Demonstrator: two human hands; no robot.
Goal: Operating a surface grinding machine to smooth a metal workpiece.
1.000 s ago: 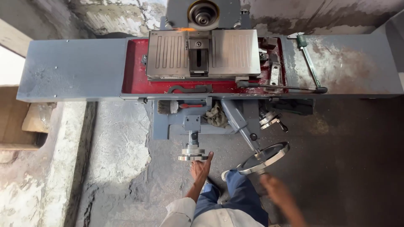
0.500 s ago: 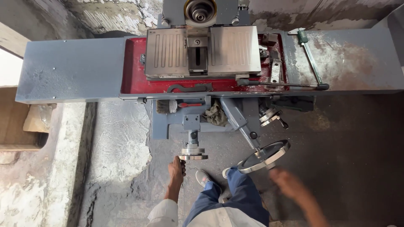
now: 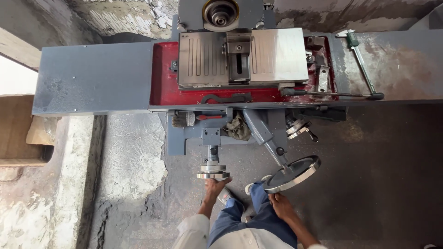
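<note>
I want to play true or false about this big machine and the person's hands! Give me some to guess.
1. The left hand touches the small handwheel. True.
2. The right hand is up on the grey table. False: it is down at the rim of the large handwheel.
3. The tray around the steel chuck plate is green. False: the tray is red.
4. A long-handled wrench lies on the right part of the machine table. True.
5. The grinding wheel sits at the bottom of the picture. False: it is at the top, above the chuck plate.
</note>
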